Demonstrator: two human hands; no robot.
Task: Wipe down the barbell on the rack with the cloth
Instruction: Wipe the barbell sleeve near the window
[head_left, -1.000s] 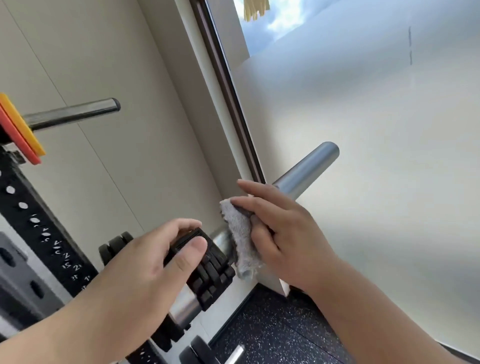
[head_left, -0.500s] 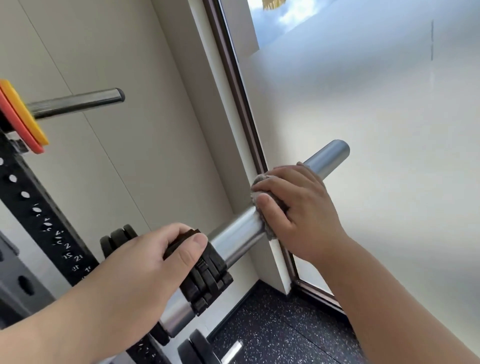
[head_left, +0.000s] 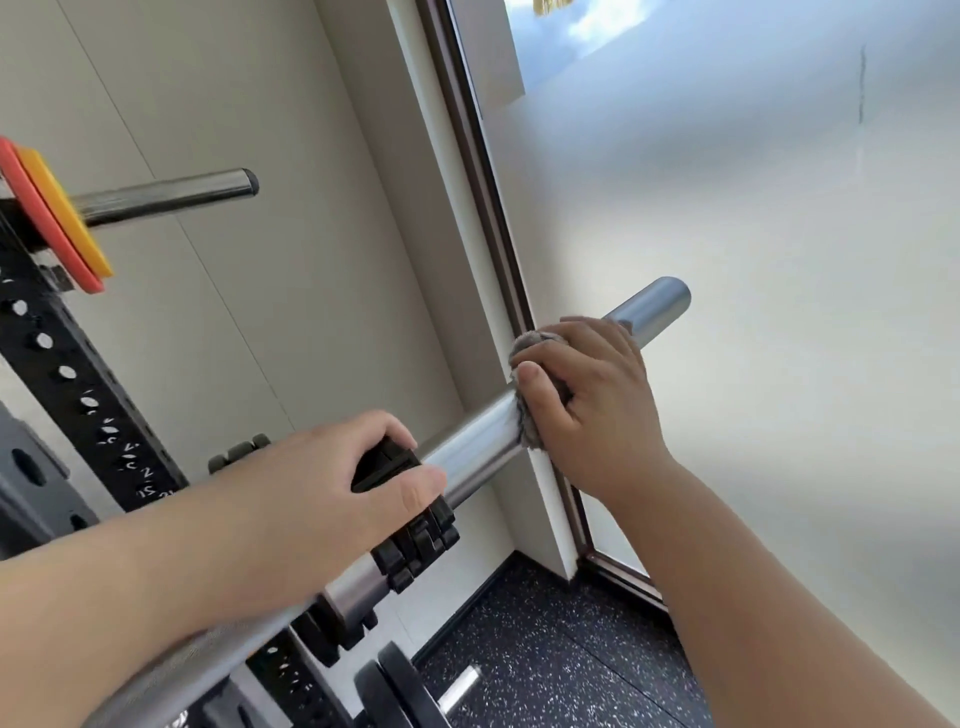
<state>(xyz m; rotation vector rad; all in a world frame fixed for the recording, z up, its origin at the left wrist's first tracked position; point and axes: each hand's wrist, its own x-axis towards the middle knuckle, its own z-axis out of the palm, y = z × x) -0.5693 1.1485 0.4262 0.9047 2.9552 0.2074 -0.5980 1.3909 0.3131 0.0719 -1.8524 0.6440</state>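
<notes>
Cloth on the sleeve, collar held!
Your right hand (head_left: 592, 400) clamps the grey cloth (head_left: 530, 345) around the barbell (head_left: 478, 447) near its outer end; your left hand (head_left: 332, 483) grips the black collar (head_left: 415, 525) further in.

Left forearm enters from the lower left edge, bare, angled up and to the right; left hand (head_left: 332, 483) palm down, fingers curled over the black collar (head_left: 415, 525) on the bar (head_left: 472, 452), thumb pressed flat along its near face. Right forearm enters from the lower right corner, bare, rising up and to the left; wrist nearly straight; right hand (head_left: 587, 400) wrapped round the bar farther out, fingers over the top, thumb pointing up on the near side, pinning the grey cloth (head_left: 530, 421) against the metal.
</notes>
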